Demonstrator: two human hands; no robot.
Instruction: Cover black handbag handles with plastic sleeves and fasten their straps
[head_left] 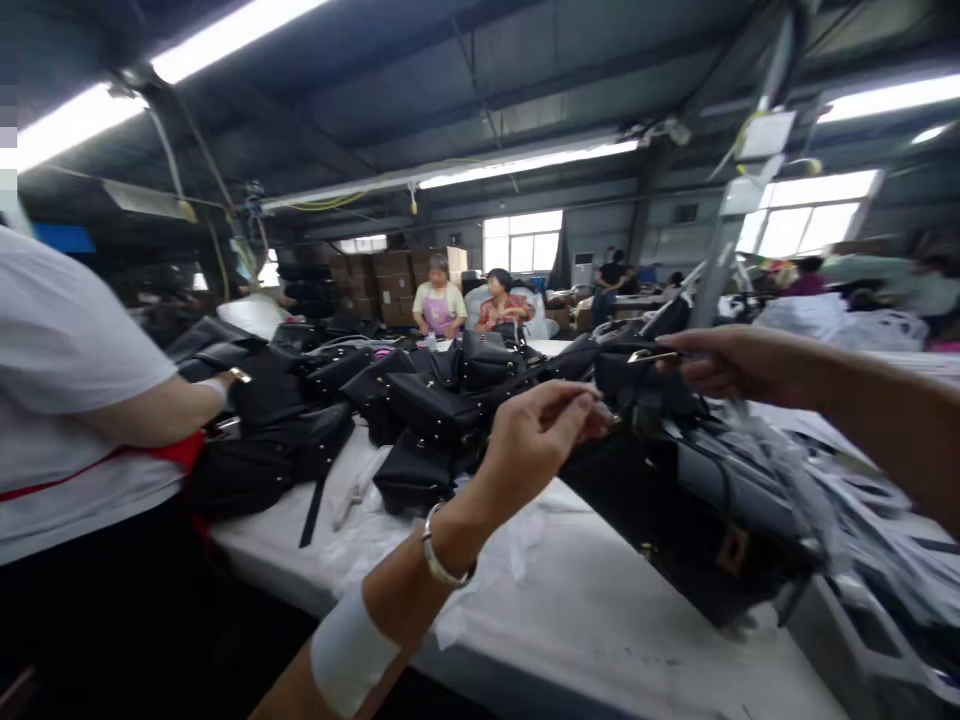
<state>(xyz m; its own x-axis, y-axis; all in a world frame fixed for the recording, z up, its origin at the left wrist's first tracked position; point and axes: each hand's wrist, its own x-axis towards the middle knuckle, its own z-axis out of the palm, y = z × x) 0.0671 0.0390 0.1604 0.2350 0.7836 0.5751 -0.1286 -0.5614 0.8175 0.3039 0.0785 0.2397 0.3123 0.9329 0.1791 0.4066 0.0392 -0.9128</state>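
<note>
A black handbag (697,510) lies tilted on the white table in front of me, with a gold-coloured fitting on its side. My right hand (720,362) is closed at the bag's upper end, pinching a slim gold-coloured metal piece (651,356) by a black strap. Just to the left, my left hand (547,430) is also closed, its thumb and fingers pressed together beside the bag's upper edge. Something small and shiny shows at those fingertips, too blurred to name. A bangle and a pale band circle my left forearm.
Several black bags (435,405) are heaped across the table (600,640). A grey bin (855,640) and white plastic-wrapped strips (847,480) are at right. A co-worker in a white shirt (75,370) stands close on the left, one hand at the bags. Two people sit beyond the heap.
</note>
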